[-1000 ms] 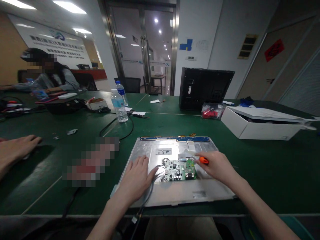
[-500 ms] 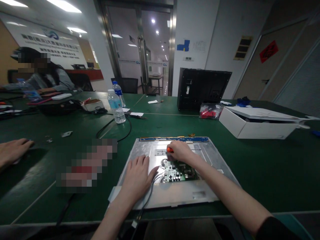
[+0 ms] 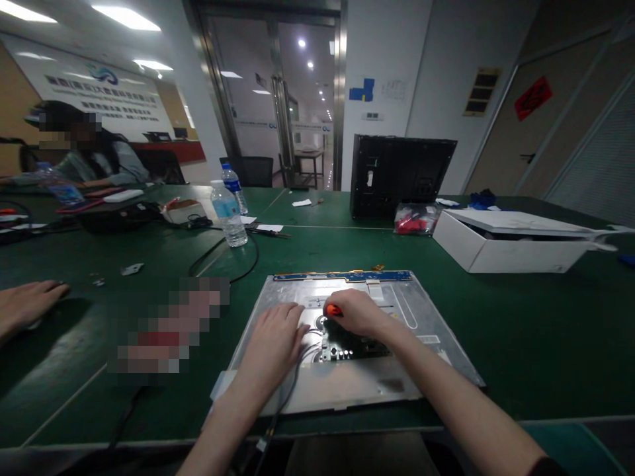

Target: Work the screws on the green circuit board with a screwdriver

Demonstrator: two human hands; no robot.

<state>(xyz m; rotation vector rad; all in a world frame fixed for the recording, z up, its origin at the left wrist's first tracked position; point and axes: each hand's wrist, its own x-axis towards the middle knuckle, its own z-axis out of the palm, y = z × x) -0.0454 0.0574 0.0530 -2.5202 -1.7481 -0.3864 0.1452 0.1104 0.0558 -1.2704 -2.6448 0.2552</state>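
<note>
A silver metal display panel [image 3: 357, 387] lies flat on the table before me. My right hand [image 3: 354, 311] is closed around the orange handle of a screwdriver [image 3: 334, 309], over the top left part of a green circuit board [image 3: 337, 350]. The screwdriver's tip is hidden, and my hand and forearm cover much of the board. My left hand [image 3: 278, 330] rests on the panel's left side with its fingers stretched out, close to the dark cables [image 3: 292, 383] running from the board. Small screws [image 3: 318, 303] lie on the panel just behind the board. A blue strip board [image 3: 342, 276] runs along the panel's far edge.
Two water bottles [image 3: 229, 215] stand at the back left. A white box [image 3: 510, 248] sits at the right, near a black monitor housing [image 3: 401, 175] and a bag with red contents [image 3: 415, 220]. Another person's hand [image 3: 32, 304] lies at the far left; a person sits beyond.
My right hand has moved left with the screwdriver, from the board's right side to its top left. My left hand's thumb has drawn in toward its fingers.
</note>
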